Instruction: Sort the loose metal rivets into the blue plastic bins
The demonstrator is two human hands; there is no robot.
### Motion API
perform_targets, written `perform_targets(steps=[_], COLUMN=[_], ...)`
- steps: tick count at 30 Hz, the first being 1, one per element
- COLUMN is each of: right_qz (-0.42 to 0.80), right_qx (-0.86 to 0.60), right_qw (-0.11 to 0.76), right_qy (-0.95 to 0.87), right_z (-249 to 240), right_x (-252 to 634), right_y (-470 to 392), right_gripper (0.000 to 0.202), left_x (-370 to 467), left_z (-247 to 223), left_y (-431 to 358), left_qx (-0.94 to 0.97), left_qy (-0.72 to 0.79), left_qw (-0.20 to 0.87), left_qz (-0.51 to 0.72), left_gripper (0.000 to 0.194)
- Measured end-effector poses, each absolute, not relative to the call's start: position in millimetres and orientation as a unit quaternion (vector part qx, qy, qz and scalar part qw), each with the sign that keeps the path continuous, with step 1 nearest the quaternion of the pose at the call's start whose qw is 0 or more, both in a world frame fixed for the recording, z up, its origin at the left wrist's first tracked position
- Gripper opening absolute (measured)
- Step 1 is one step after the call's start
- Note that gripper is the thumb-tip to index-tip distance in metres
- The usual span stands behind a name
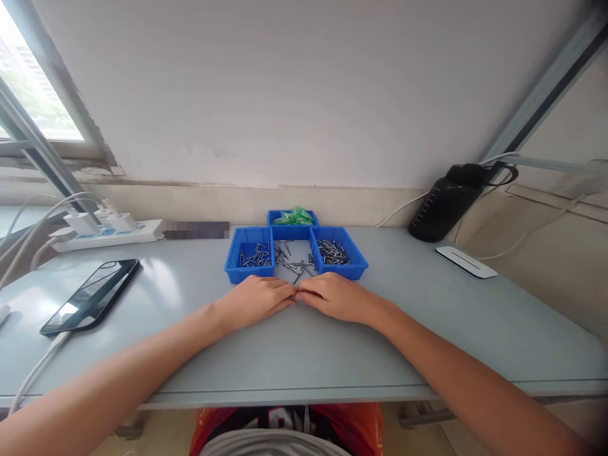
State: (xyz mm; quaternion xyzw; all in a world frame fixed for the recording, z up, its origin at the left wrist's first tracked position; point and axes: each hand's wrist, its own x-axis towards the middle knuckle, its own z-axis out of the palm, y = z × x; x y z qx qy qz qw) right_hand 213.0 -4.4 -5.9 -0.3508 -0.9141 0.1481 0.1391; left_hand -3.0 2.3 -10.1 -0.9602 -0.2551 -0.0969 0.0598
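Resting fingers-bent just near of metal fasteners [298,263], likely light, stiff, slippery, best pinched mid-shank, left hand [260,296] and right hand [339,296] may grip one, can't tell!

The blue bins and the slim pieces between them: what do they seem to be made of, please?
Blue bins: probably moulded plastic, slightly glossy, judging by the even colour and smooth thin walls. Slim pieces: likely bare metal, perhaps steel, from their silvery shine; which metal is unclear.
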Motion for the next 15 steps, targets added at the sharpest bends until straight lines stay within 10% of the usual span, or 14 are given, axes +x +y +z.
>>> perform_targets(steps=[15], right_qz=[0.159], right_qx=[-0.384], right_qw=[0.137], right_qy=[-0.899], right_z=[-3.0], right_x=[216.1], right_y=[-4.0], right_gripper=[0.019], left_x=[0.4], left_z=[-4.9], left_y=[-3.4], left_qx=[-0.939], left_qy=[-0.329], left_qw=[0.058], left_qz=[-0.085], left_gripper=[0.028])
